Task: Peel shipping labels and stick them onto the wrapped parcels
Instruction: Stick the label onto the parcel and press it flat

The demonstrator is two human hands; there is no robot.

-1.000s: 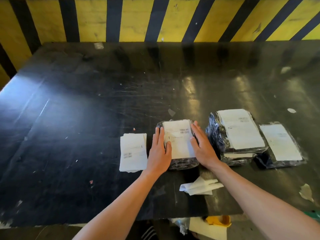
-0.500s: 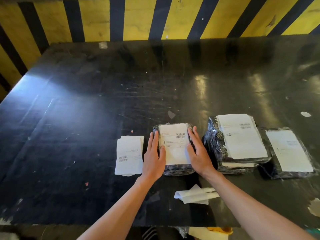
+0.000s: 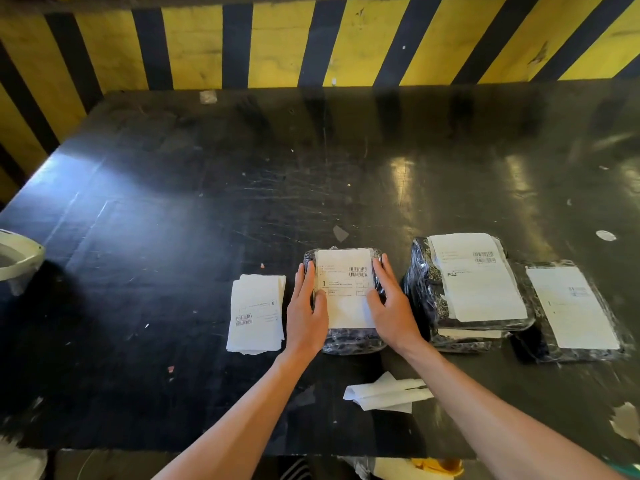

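A dark parcel in clear wrap [image 3: 353, 341] lies on the black table [image 3: 166, 237] near its front edge, with a white shipping label [image 3: 346, 299] stuck on top. My left hand [image 3: 306, 317] lies along the parcel's left side, thumb on the label. On the right side my right hand [image 3: 391, 306] mirrors it, fingers flat over the label's edge. A small stack of white labels [image 3: 256, 313] rests just left of my left hand.
Right of my hands sit two stacked labelled parcels [image 3: 422, 292] and a flatter labelled parcel [image 3: 571, 306]. Crumpled white backing paper [image 3: 388, 394] lies by the front edge. A white object [image 3: 17, 254] pokes in at far left. A yellow-and-black striped wall [image 3: 277, 39] backs the table.
Both hands have slid slightly outward and toward me along the label's edges, from flat on top to the parcel's sides. The parcel itself stays in place.
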